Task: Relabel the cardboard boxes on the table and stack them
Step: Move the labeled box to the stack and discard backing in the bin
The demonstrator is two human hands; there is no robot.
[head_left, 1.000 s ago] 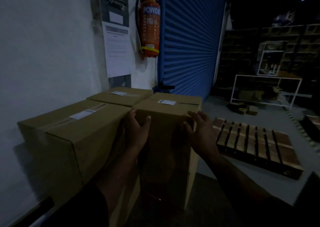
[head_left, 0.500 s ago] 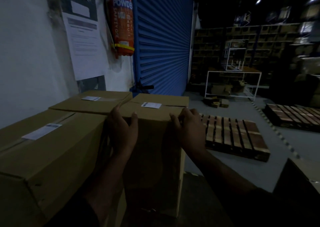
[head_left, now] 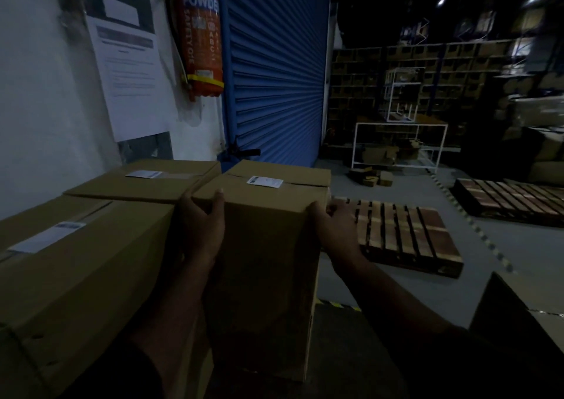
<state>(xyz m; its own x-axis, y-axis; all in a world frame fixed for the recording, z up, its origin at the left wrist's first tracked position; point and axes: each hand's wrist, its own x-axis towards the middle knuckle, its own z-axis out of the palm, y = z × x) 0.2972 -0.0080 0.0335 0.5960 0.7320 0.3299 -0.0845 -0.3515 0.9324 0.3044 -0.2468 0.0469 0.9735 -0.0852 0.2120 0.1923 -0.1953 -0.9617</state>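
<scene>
A tall cardboard box [head_left: 268, 255] with a white label [head_left: 264, 181] on its top stands right in front of me. My left hand [head_left: 201, 224] grips its upper left edge, thumb on the front face and fingers hidden in the gap beside it. My right hand [head_left: 335, 231] grips the upper right edge, thumb at the front corner. A large labelled box [head_left: 76, 270] sits close on the left. Another labelled box [head_left: 152, 182] lies behind that one.
A white wall with a posted notice [head_left: 128, 78] and a red fire extinguisher [head_left: 200, 38] stands behind the boxes, next to a blue roller shutter [head_left: 274, 72]. Wooden pallets [head_left: 406, 237] lie on the grey floor at right. Another box corner [head_left: 518, 316] shows at lower right.
My hands, spread apart near the tall box's top a second ago, have closed onto its two upper side edges. My view has swung right and come closer to the boxes.
</scene>
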